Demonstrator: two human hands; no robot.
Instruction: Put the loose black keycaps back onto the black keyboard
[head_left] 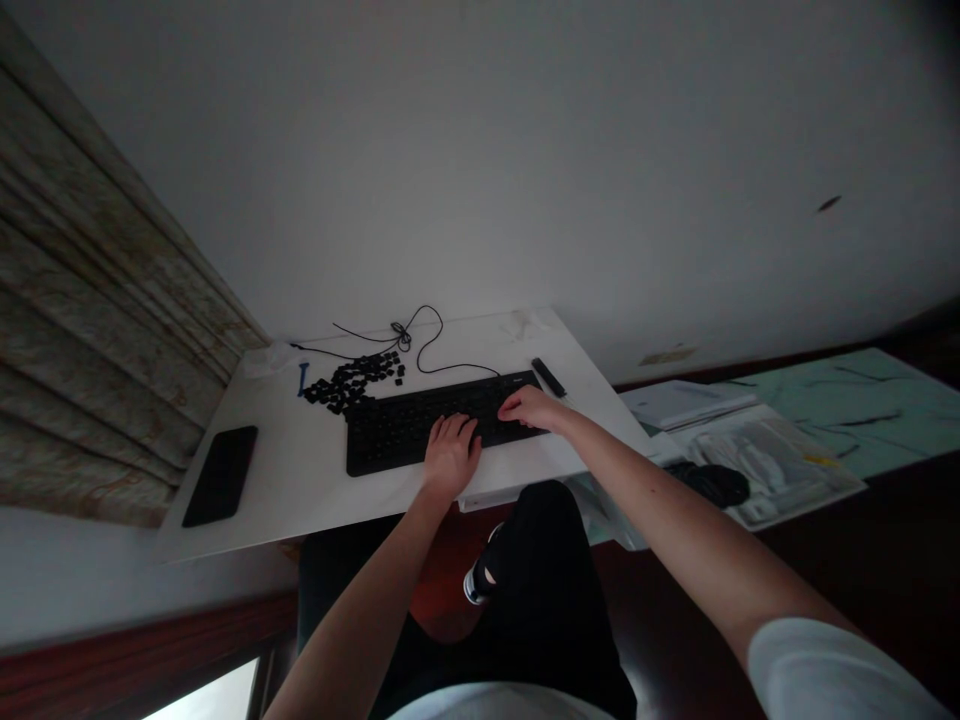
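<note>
Keyboard work at a white table [300, 490], seen from the wearer's head. The black keyboard [401, 432] lies on the table near its front edge, slightly askew, with its cable [442, 368] running from the rear edge and looping back to a small tied bundle. The left hand [452, 450] rests palm down on the front middle of the keyboard, fingers loosely spread and slightly bent, grasping nothing visible. The right hand [529, 408] is over the right part of the keyboard, thumb and forefinger drawn close together at the keys; whether a small piece sits between them cannot be told. A loose heap of black keycaps [352, 380] lies behind the keyboard's left part, with a small blue tool [303, 380] just beside its left side. A dark phone [221, 475] lies flat near the table's left end. A dark, narrow stick-like object [548, 377] lies behind the right hand, near the keyboard's right end.
</note>
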